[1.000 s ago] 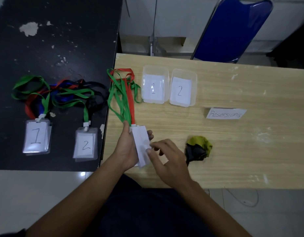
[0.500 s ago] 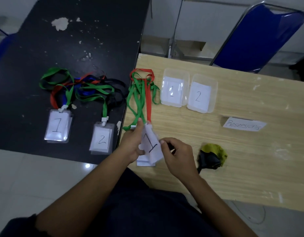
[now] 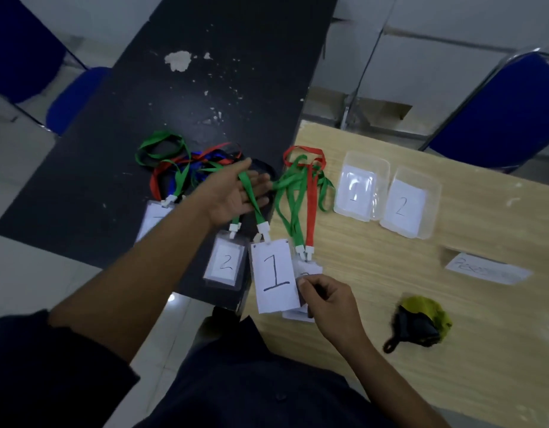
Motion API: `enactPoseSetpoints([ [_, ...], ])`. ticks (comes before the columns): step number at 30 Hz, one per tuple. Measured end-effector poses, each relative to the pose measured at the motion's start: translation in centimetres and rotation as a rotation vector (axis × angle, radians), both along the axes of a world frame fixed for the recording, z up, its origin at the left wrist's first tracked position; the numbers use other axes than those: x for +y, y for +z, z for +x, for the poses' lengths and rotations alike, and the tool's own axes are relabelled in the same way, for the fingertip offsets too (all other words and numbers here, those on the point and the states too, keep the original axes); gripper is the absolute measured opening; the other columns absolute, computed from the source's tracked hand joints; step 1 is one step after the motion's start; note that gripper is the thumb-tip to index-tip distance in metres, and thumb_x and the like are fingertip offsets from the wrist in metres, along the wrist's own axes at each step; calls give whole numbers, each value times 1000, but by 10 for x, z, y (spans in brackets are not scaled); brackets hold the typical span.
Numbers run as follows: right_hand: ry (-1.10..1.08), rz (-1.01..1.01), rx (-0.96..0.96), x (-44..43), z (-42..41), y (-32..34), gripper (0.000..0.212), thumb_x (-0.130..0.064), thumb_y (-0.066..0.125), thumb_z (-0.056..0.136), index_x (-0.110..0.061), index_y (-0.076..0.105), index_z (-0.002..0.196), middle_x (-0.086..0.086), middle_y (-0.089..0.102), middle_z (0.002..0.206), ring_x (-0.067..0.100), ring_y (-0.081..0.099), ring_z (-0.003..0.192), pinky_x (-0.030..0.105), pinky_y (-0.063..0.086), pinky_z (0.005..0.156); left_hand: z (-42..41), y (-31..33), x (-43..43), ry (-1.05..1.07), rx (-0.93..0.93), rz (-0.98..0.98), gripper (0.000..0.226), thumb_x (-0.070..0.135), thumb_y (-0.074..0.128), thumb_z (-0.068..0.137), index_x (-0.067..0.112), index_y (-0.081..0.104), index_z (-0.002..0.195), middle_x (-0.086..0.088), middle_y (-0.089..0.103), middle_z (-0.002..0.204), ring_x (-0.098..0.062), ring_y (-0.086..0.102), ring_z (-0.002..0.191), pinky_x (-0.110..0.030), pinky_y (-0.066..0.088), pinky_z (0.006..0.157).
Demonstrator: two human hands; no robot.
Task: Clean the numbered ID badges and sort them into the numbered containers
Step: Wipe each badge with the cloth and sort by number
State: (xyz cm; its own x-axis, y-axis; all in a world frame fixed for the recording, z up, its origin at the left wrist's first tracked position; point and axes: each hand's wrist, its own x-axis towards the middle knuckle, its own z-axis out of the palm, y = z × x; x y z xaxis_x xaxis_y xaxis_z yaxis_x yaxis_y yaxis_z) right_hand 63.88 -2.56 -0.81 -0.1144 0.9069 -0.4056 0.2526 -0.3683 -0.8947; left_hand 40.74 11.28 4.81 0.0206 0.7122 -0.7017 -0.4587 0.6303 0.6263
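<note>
1. A black table with chipped paint stands edge to edge with a pale wooden table on a tiled floor, and a blue chair sits behind the wooden one
2. Head view: the left hand is palm up over the black table, its fingers stretched out rather than closed, with a green lanyard draped across the palm
3. The lanyard runs down to a white clip on the badge marked 1, which is held upright where the two tables meet
4. The right hand pinches the right edge of this badge between the thumb and curled fingers
5. Behind it, more badges lie on the wooden table, their green and red straps trailing toward the containers
6. The badge marked 2 lies flat on the black table just to the left
7. Container 1 and container 2 stand side by side, touching
8. A yellow and black cloth lies to the right of the right hand, and a paper label lies beyond it
</note>
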Motion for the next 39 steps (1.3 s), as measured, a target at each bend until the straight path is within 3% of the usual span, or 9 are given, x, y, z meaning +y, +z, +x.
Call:
enactPoseSetpoints([
  [4,55,-20,14,-1,-22,-3,20,-10,63,93,-7,75,77,12,69,69,16,58,55,32,50,55,-38,34,25,-11,73,46,45,39,41,104,3,50,131,-8,71,103,-22,69,98,-43,56,86],
  [7,78,-46,12,1,-41,-4,19,-10,63,93,-11,75,79,9,70,70,17,59,53,31,52,54,-63,59,39,-38,105,114,52,42,39,104,1,48,134,-12,71,114,-24,68,110,-43,56,90],
  [12,83,-66,13,10,-76,-9,17,-7,62,94,-10,74,84,7,72,74,18,62,59,29,53,53,-96,90,62,-76,141,200,47,44,38,104,3,51,125,-10,74,110,-21,72,101,-42,51,99],
  [16,113,-80,13,19,-113,-18,17,-7,60,95,-11,73,84,1,71,72,14,64,60,27,52,56,-123,99,73,-72,165,224,48,43,40,104,4,45,131,-11,75,110,-22,73,100,-44,50,101],
  [19,155,-55,-28,29,-144,-31,17,-10,59,96,-12,72,84,0,72,75,8,67,64,22,50,61,-144,93,76,-85,187,216,45,44,39,104,8,43,132,-10,75,109,-22,72,101,-44,48,102],
  [25,197,-136,-150,55,-213,-71,13,-22,59,97,-20,70,91,-1,71,89,13,63,76,30,52,73,-183,59,75,-118,233,142,47,44,35,105,9,50,132,-8,74,104,-23,70,103,-45,42,109],
  [29,195,-207,-174,68,-251,-93,11,-25,60,97,-26,69,92,-7,70,89,12,64,85,27,51,77,-207,30,74,-142,286,74,48,43,34,106,7,52,132,-9,71,111,-24,66,110,-42,44,107],
  [34,153,-212,-227,73,-282,-105,17,-21,59,97,-14,74,97,2,71,87,17,64,81,27,51,77,-230,-3,66,-175,374,7,41,36,38,106,6,58,126,-11,69,115,-20,63,105,-35,46,101],
  [39,151,-154,-316,73,-294,-106,20,-22,60,94,-12,76,94,4,74,80,18,69,74,26,54,75,-240,-29,57,-148,442,-45,31,24,43,105,5,60,122,-11,69,114,-13,65,87,-20,51,66],
])
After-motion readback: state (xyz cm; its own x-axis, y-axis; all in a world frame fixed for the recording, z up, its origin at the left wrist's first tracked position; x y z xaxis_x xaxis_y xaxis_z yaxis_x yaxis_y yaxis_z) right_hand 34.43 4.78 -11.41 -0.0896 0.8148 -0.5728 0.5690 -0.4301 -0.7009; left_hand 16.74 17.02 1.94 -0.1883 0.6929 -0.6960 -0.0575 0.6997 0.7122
